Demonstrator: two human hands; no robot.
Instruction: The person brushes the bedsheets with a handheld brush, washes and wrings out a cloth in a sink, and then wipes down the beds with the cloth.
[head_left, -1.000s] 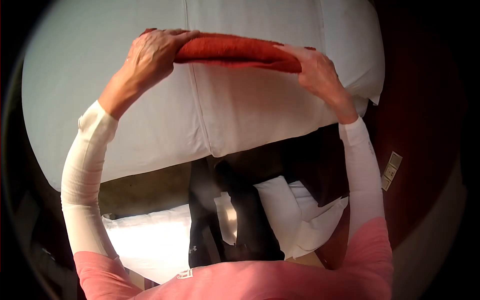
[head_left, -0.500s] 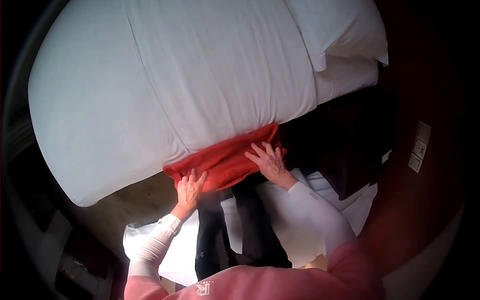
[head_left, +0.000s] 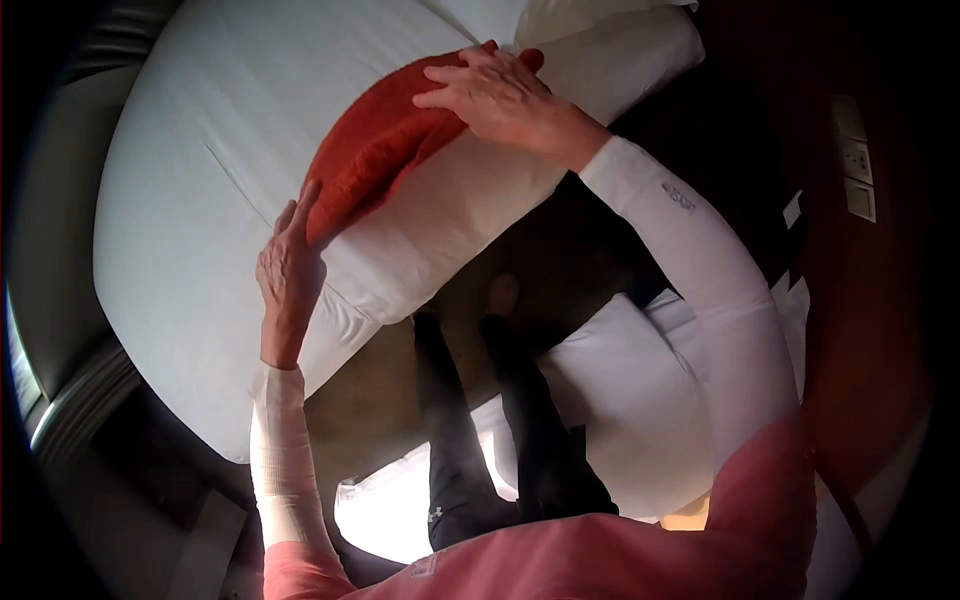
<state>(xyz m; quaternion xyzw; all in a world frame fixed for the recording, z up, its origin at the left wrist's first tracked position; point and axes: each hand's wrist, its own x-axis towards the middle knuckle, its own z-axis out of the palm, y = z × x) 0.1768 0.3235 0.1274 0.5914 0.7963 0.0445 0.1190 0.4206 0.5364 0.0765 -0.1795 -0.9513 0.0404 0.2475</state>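
1. Head view: I see the red cloth (head_left: 375,140) spanning both hands in an arc over the white bed (head_left: 200,190); I can't tell whether it rests there.
2. My left hand (head_left: 288,275) has its fingers at the cloth's near end; whether they pinch it, I can't tell.
3. My right hand (head_left: 500,105) lies over the far end, fingers spread; its grip is hidden from me.
4. Below, white bedding (head_left: 630,410) lies beside the dark-trousered legs (head_left: 540,430).

Both arms reach forward, the left arm (head_left: 285,480) nearly straight, the right arm (head_left: 725,320) bent and curving inward. The left hand (head_left: 290,270) points its fingers ahead; the right hand (head_left: 495,100), farther forward, lies palm down, fingers spread leftward.
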